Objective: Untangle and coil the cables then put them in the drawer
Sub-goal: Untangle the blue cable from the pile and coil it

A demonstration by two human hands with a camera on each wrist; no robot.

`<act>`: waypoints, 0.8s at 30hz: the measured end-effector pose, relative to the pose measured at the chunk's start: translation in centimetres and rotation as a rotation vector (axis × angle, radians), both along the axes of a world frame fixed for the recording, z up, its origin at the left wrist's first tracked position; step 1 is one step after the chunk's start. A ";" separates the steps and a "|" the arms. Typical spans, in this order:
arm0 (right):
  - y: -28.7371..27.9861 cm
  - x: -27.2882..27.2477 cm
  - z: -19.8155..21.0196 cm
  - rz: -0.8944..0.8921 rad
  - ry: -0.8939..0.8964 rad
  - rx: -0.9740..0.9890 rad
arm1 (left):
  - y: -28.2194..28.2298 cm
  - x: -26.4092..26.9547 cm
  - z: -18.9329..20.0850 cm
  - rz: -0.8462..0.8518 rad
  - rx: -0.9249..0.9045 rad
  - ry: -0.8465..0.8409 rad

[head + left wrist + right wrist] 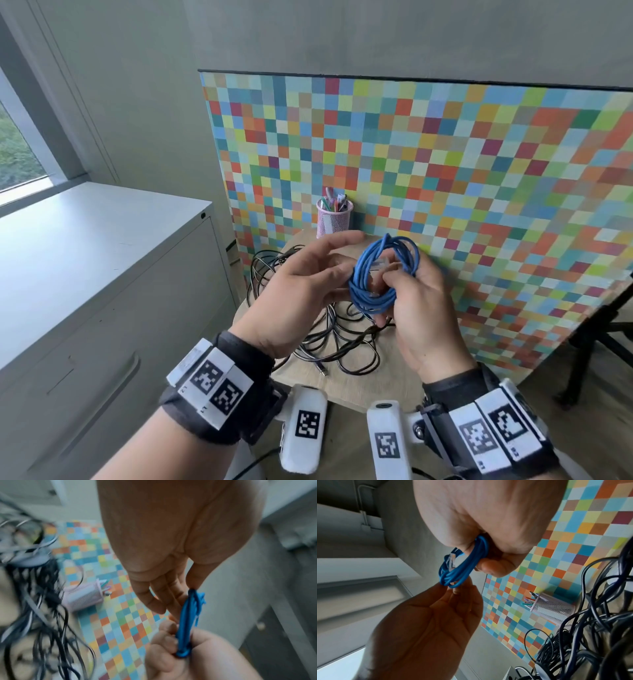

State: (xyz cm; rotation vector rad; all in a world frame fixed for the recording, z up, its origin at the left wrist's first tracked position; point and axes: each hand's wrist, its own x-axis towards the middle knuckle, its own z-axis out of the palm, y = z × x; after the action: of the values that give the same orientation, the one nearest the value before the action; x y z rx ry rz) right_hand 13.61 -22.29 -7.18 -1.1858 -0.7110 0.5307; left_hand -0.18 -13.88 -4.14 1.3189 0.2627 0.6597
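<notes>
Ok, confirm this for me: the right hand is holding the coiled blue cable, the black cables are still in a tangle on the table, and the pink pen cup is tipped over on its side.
One thing is wrong: the pink pen cup stands upright at the back of the table, as the head view shows. The rest holds: the right hand grips the coiled blue cable, and the black cables lie tangled on the table.

Right hand (423, 308) grips coiled blue cable (383, 274).
</notes>
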 end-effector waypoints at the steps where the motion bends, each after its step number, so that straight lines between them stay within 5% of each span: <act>1: 0.1 0.1 0.0 -0.008 -0.012 -0.013 | 0.0 0.1 0.1 0.039 0.000 -0.004; 8: 0.0 -0.3 -0.3 -0.027 -0.047 -0.060 | 0.2 0.1 1.1 0.206 0.334 0.099; 16: 0.1 -0.2 0.2 0.019 0.095 -0.019 | 0.1 -0.2 -0.2 0.256 0.230 0.118; 20: 0.1 -0.4 0.4 0.057 0.057 0.004 | 0.6 0.3 -0.8 0.433 0.172 0.041; 24: -0.2 -0.3 0.6 0.123 -0.091 0.000 | 0.6 0.6 -0.6 0.419 0.031 0.068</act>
State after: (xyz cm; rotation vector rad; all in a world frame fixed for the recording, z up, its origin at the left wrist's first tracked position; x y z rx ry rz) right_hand 13.30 -22.48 -6.60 -1.1767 -0.8659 0.5814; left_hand 0.45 -13.26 -4.78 1.3286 0.5964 0.9734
